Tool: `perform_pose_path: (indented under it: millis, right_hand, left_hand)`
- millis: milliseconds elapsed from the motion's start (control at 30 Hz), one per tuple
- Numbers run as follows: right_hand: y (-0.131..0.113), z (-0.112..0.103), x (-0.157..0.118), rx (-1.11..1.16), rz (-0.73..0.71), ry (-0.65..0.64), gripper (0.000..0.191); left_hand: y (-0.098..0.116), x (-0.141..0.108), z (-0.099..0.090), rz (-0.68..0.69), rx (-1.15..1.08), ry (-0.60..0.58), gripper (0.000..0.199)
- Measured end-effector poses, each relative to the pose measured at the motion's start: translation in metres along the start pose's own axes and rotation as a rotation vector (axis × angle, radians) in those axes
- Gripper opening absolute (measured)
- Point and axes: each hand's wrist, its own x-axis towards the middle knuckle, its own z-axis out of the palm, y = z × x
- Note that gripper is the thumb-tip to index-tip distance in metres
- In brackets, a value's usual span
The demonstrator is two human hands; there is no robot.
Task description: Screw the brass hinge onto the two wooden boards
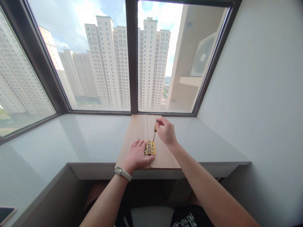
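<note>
A gold-coloured hinge (153, 148) lies across the seam between two light wooden boards (136, 126) on the white sill. Several small screws show on its leaves. My left hand (138, 156) rests over the hinge's left side and the boards, fingers spread, with a pale wristband on the wrist. In my right hand (165, 130) is a yellow and black screwdriver (155, 128), pinched at the top of its handle. Its shaft slants down, and the tip meets the upper part of the hinge's right leaf.
Dark window frames (133, 63) rise behind the white sill (99, 138). A white wall (255, 78) stands at the right. The sill's front edge runs above my legs. A dark flat object (6, 214) lies at the lower left corner.
</note>
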Motion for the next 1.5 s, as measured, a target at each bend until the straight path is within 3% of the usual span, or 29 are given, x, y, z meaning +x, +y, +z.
perform_pose_path:
  millis: [333, 533, 900, 1033, 1233, 1500]
  right_hand:
    - [0.0024, -0.0024, 0.0011, -0.038, -0.016, 0.020, 0.002]
    - [0.0018, 0.0006, -0.0019, 0.056, -0.003, -0.007, 0.015]
    - [0.0037, 0.0015, -0.0011, -0.074, -0.015, 0.101, 0.006]
    - [0.0040, 0.0005, 0.0000, -0.021, -0.020, 0.077, 0.001]
    - [0.0033, 0.0019, -0.0033, 0.022, 0.039, 0.047, 0.016]
    - [0.0048, 0.0029, -0.0021, -0.034, -0.010, 0.105, 0.006]
  left_hand:
    - [-0.0008, -0.0001, 0.0012, 0.002, 0.006, 0.008, 0.093]
    - [-0.0014, 0.0002, 0.0021, 0.001, 0.002, 0.011, 0.091]
    - [-0.0034, 0.0006, 0.0051, 0.021, -0.029, 0.046, 0.090]
    - [-0.0045, 0.0010, 0.0061, 0.025, -0.030, 0.049, 0.090]
    - [-0.0043, 0.0013, 0.0052, 0.017, -0.039, 0.039, 0.090]
    - [-0.0025, 0.0010, 0.0035, 0.014, -0.027, 0.037, 0.089]
